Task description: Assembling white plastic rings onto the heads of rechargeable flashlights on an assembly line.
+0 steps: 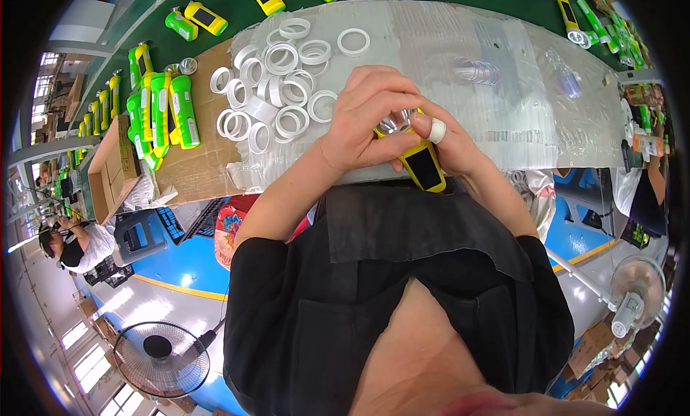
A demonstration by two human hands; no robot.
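Close to my body, at the near edge of the bench, both hands hold a yellow flashlight (422, 168) with a dark panel on its side. Its silver reflector (395, 121) faces up between my fingers. My left hand (366, 114) wraps over the flashlight's head, fingers bent across the top. My right hand (449, 139) grips it from the other side, with a white band (436, 131) around one digit. Whatever lies under my left fingers is hidden. Left of my hands lies a loose pile of white rings (277, 85); one ring (353, 41) sits apart at the back.
Green and yellow flashlights (162, 114) lie together on cardboard (205, 128) at the left, near an open carton (115, 164). Stacked clear discs (477, 71) rest on the plastic-covered bench to the right. More flashlights (604, 28) lie at the far right. Fans (162, 358) stand behind me; other people are nearby.
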